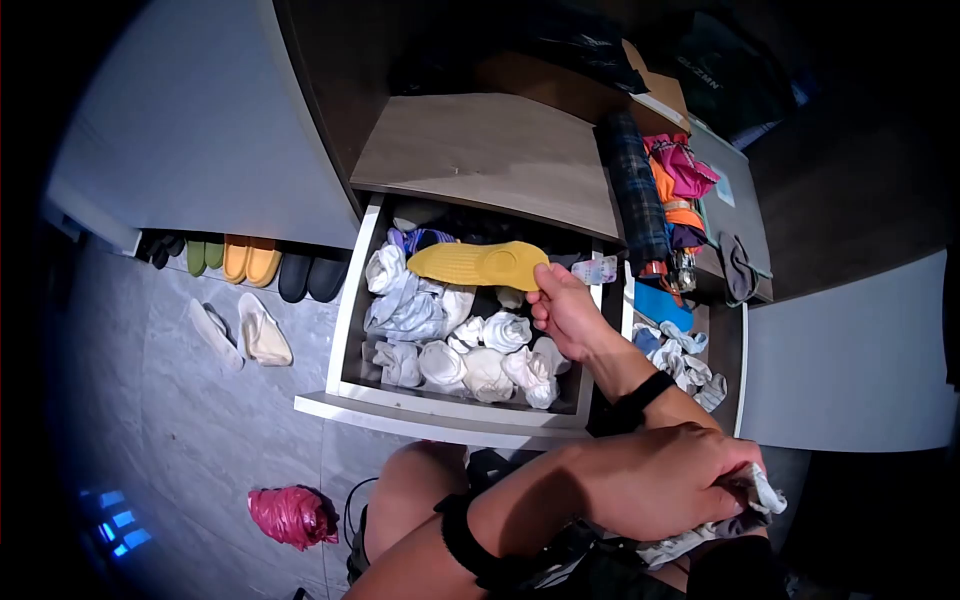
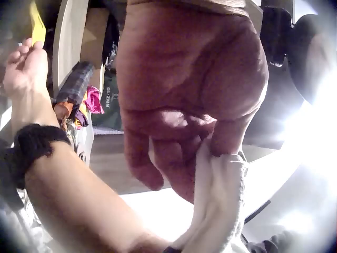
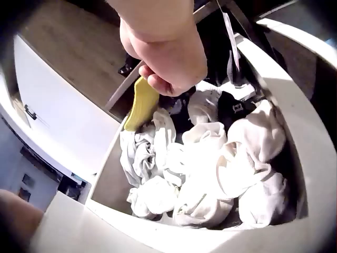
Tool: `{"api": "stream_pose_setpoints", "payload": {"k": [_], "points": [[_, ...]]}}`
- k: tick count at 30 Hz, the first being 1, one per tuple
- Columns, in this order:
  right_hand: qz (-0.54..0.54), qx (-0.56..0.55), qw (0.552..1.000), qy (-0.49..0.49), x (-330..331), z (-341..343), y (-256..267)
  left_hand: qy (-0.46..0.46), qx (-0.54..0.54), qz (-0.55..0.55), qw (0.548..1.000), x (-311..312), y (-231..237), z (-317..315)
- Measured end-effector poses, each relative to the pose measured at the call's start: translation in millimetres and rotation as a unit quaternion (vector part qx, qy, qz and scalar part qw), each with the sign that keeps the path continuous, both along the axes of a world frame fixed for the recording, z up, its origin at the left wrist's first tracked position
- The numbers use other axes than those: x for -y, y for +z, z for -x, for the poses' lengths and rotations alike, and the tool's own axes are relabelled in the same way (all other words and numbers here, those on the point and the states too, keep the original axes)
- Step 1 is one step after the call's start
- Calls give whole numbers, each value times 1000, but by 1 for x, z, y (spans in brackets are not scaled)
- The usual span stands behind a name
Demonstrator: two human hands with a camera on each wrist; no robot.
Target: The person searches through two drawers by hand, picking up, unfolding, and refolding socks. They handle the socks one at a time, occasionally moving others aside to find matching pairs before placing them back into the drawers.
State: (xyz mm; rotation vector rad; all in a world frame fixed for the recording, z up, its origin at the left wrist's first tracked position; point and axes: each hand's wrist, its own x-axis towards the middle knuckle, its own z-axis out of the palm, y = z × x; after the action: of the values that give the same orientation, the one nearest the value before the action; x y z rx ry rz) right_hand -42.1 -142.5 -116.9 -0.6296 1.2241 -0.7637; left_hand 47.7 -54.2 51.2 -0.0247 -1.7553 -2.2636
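Overlapping the right arm, the left hand curls round cloth; right hand pinches an insole above socks.

Legible text: pale capitals reading "GL-ZMN", first character uncertain, on the dark green bag-like item toward the upper right of the head view, same letters running vertically in the left wrist view; print on the small pale tag, head view, too small to read.

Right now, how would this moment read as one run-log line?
right hand: pinches yellow insole | left hand: grips light cloth | insole: held over open drawer | drawer: holds bundled socks
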Motion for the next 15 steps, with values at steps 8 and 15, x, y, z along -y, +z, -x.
{"api": "stream_pose_setpoints", "payload": {"k": [8, 15], "points": [[33, 10, 999, -8, 28, -12, -13, 33, -15, -4, 999, -2, 0, 2], [-30, -79, 984, 155, 20, 36, 23, 82, 29, 21, 996, -5, 0, 6]]}}
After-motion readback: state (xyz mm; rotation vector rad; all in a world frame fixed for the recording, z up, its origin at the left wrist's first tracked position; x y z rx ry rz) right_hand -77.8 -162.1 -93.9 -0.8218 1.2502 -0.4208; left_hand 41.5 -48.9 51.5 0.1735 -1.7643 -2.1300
